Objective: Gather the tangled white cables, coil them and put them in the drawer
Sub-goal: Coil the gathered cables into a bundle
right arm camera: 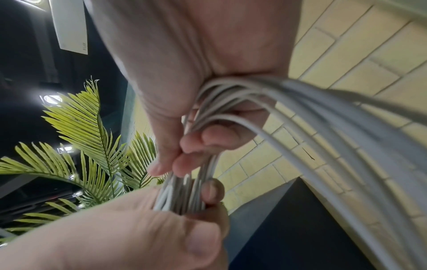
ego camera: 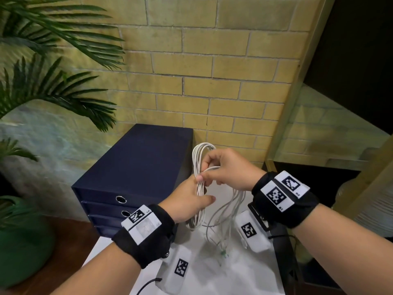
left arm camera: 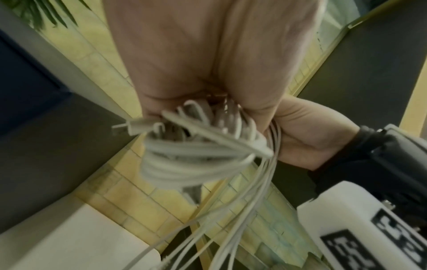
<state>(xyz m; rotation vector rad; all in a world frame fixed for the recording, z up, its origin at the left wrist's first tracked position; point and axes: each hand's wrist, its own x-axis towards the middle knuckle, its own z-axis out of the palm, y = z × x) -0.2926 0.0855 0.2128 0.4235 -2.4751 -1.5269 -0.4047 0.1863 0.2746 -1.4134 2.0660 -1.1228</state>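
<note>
A bundle of white cables [ego camera: 199,167] stands as a tall loop in the air just right of the dark blue drawer unit [ego camera: 136,167]. My left hand [ego camera: 191,199] grips the middle of the coil [left arm camera: 191,160], thumb across the strands. My right hand [ego camera: 221,171] pinches strands [right arm camera: 208,113] near the top of the loop, fingers curled round them. Loose cable ends and a greenish connector [ego camera: 224,251] hang down to the white tabletop [ego camera: 244,277]. A plug tip [left arm camera: 129,127] sticks out of the coil. All drawers look closed.
Two ring pulls [ego camera: 120,199] show on the drawer fronts. A palm plant [ego camera: 53,81] in a green pot [ego camera: 19,241] stands at the left. A yellow brick wall [ego camera: 212,71] is behind. A dark shelf opening [ego camera: 350,50] and pale object [ego camera: 361,209] are on the right.
</note>
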